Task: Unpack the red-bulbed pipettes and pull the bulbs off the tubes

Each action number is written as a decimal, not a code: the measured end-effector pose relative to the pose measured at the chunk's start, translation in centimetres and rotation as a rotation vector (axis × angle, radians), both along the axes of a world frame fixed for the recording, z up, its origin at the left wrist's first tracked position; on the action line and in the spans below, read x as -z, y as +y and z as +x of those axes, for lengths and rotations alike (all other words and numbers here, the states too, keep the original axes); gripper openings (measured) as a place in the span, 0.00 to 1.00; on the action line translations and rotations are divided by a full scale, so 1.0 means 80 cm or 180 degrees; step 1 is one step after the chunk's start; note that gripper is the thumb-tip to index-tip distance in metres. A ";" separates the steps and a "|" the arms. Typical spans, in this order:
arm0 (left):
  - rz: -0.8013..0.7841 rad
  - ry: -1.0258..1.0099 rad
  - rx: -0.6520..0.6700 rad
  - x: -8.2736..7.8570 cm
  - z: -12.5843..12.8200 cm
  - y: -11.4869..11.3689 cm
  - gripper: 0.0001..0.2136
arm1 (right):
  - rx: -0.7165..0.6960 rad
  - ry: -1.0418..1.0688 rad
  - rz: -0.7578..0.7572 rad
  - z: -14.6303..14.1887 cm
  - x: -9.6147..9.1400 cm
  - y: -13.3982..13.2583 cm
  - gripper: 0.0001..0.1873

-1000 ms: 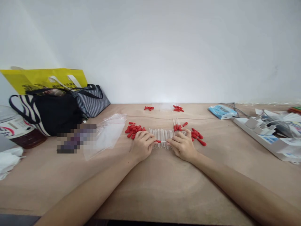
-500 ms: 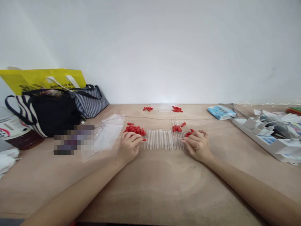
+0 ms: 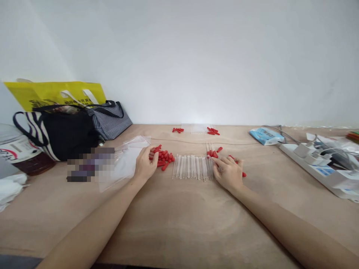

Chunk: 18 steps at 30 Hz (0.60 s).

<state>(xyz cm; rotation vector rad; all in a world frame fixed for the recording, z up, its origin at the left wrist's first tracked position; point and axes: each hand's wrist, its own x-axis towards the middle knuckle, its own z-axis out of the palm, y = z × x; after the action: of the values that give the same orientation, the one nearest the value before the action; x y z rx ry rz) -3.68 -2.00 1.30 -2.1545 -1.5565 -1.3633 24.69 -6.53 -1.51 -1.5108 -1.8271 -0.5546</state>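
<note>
A row of several clear glass tubes (image 3: 191,167) lies side by side on the wooden table (image 3: 179,216). My left hand (image 3: 145,164) rests at the left of a pile of red rubber caps (image 3: 164,157), fingers curled and pinching one cap. My right hand (image 3: 227,171) lies at the right end of the row, fingers bent, its fingertips touching a tube. More red caps (image 3: 238,164) lie under and beside that hand. A few tubes with red caps (image 3: 211,150) lie just behind the row.
Clear plastic bags (image 3: 127,158) lie left of my left hand. Striped and black bags (image 3: 67,129) and a yellow bag (image 3: 53,93) stand at the far left. A power strip with plugs (image 3: 322,162) and a blue packet (image 3: 265,135) sit at the right. More caps (image 3: 196,130) lie near the wall.
My left hand has moved left from the middle of the tube row to the cap pile. My right hand moved right, then came back to the row's right end.
</note>
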 end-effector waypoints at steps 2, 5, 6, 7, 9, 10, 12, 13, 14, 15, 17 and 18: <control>-0.0089 0.0038 -0.0050 0.000 -0.003 0.002 0.07 | 0.0087 -0.0055 -0.0109 -0.003 0.001 0.001 0.13; -0.0095 0.0367 0.0037 0.002 -0.002 0.001 0.05 | 0.0098 -0.0148 -0.0241 -0.007 0.002 0.001 0.14; -0.0076 0.0498 0.0106 0.003 0.000 0.001 0.05 | 0.0076 -0.0177 -0.0273 -0.008 0.001 0.001 0.15; -0.0055 0.0615 0.0175 0.004 0.001 0.001 0.05 | 0.0053 -0.0207 -0.0304 -0.009 0.001 0.001 0.15; -0.0021 0.0780 0.0271 0.005 0.002 0.000 0.06 | 0.0006 -0.0276 -0.0379 -0.010 -0.002 0.000 0.15; -0.0011 0.0835 0.0291 0.005 0.002 -0.001 0.06 | -0.0021 -0.0318 -0.0426 -0.010 -0.003 -0.001 0.15; -0.0007 0.0900 0.0281 0.005 0.001 -0.002 0.06 | -0.0081 -0.0401 -0.0529 -0.010 -0.005 -0.002 0.15; -0.0011 0.0916 0.0254 0.005 0.000 -0.002 0.05 | -0.0115 -0.0428 -0.0577 -0.011 -0.005 -0.002 0.15; -0.0018 0.0923 0.0215 0.004 -0.001 -0.003 0.05 | -0.0152 -0.0437 -0.0614 -0.011 -0.006 -0.003 0.15; -0.0030 0.0928 0.0168 0.004 -0.003 -0.004 0.05 | -0.0194 -0.0428 -0.0640 -0.011 -0.005 -0.003 0.15; -0.0069 0.0929 0.0071 0.003 -0.005 -0.005 0.06 | -0.0287 -0.0348 -0.0649 -0.012 -0.005 -0.005 0.16; -0.0094 0.0926 0.0032 0.002 -0.006 -0.005 0.06 | -0.0322 -0.0261 -0.0633 -0.012 -0.005 -0.005 0.17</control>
<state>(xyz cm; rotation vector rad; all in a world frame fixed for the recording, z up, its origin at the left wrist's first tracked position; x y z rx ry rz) -4.17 -2.40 1.12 -2.2582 -1.4625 -0.9791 23.76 -6.92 -1.14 -1.5326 -2.0607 -0.4011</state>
